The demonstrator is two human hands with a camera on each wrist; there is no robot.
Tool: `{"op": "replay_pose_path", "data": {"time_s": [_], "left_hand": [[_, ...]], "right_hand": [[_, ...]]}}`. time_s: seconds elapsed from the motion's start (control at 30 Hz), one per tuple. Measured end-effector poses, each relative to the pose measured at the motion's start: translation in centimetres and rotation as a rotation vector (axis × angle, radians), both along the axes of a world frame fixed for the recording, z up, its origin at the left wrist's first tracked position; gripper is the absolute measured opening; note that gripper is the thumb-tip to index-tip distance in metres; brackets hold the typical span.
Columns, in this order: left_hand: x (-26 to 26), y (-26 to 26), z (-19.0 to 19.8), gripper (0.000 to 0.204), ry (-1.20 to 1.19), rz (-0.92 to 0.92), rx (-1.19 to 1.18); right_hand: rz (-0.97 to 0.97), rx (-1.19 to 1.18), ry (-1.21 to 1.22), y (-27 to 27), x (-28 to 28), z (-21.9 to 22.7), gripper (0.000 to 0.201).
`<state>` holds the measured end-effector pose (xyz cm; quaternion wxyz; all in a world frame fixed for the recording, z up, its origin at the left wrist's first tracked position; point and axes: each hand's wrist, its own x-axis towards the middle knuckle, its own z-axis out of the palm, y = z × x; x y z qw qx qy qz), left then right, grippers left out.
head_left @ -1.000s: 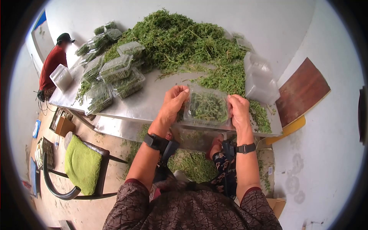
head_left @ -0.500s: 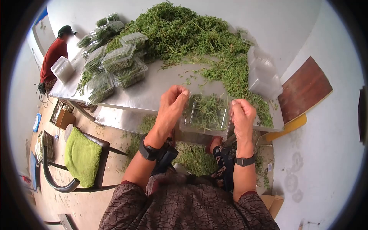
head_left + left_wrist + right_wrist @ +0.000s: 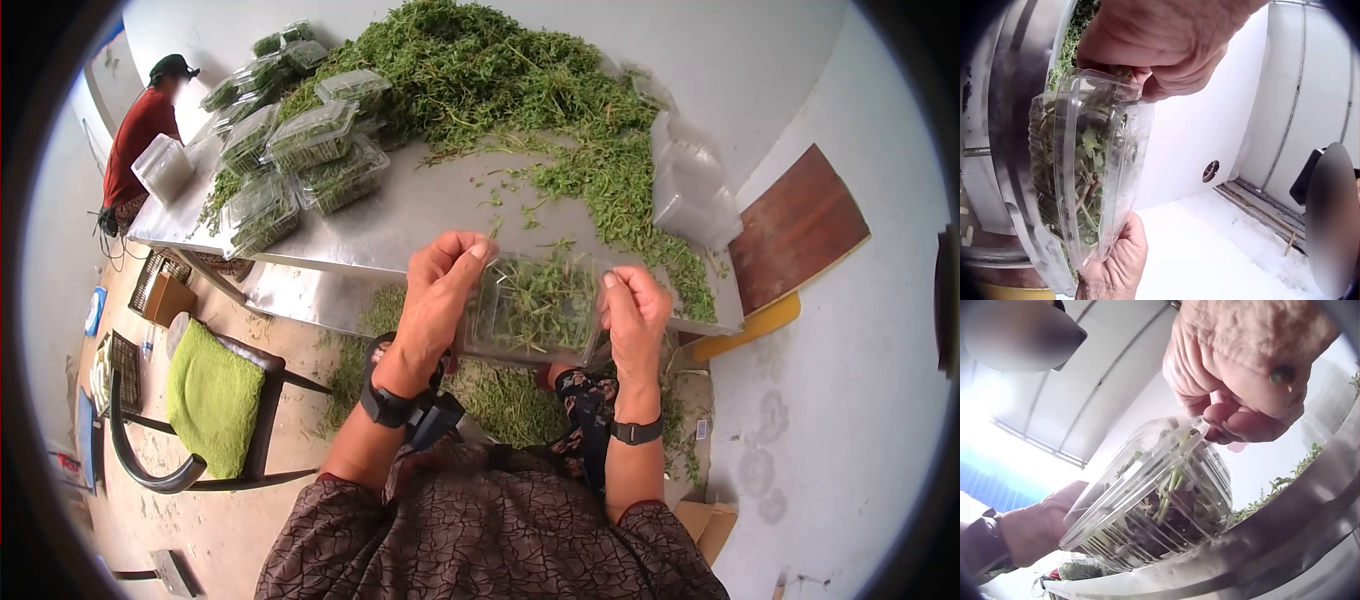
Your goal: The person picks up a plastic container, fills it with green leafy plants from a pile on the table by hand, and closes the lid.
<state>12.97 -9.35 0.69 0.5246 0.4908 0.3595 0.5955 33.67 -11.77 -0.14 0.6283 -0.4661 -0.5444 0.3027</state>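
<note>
A clear plastic box (image 3: pixel 535 310) with green sprigs inside is held over the table's front edge. The left hand (image 3: pixel 440 290) pinches its left rim and the right hand (image 3: pixel 635 315) pinches its right rim. In the left wrist view the box (image 3: pixel 1094 162) appears side-on, its lid and base rims close together, with the left hand (image 3: pixel 1166 47) at one end. From the right wrist, the box (image 3: pixel 1160 494) shows ribbed walls around leafy stems, and the right hand (image 3: pixel 1241 375) grips a corner of its rim.
A large heap of greens (image 3: pixel 490 75) lies along the back of the metal table (image 3: pixel 400 215). Filled boxes (image 3: pixel 310 135) are stacked at left, empty ones (image 3: pixel 690 185) at right. A person in red (image 3: pixel 145 145) is at the far left, near a chair with a green cover (image 3: pixel 212 400).
Both hands have brought the box slightly lower and nearer the body, and its top has tilted. In the head view, the table and its contents have shifted slightly upward.
</note>
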Motion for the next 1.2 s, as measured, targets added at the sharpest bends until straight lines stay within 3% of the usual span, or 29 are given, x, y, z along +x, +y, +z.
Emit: {"op": "replay_pose_path", "data": {"time_s": [0.37,0.73,1.07,1.13,1.2], "left_hand": [[-0.1,-1.7,0.1,0.017,0.016,0.005,0.128],[-0.1,1.8,1.1,0.013,0.378,0.216,0.562],[-0.1,3.3,0.1,0.015,0.412,0.208,0.491],[0.2,3.6,0.0,0.017,0.15,0.07,0.357],[-0.4,3.6,0.8,0.018,0.197,0.048,0.295]], "right_hand": [[0.013,0.072,-0.045,-1.5,0.3,0.1,0.014],[-0.08,0.289,-0.12,0.2,0.2,1.6,0.011],[-0.095,0.171,-0.077,1.7,0.0,0.8,0.013],[-0.095,0.157,-0.079,1.5,-0.1,1.2,0.013],[-0.094,0.137,-0.088,1.2,-0.4,1.3,0.012]]}}
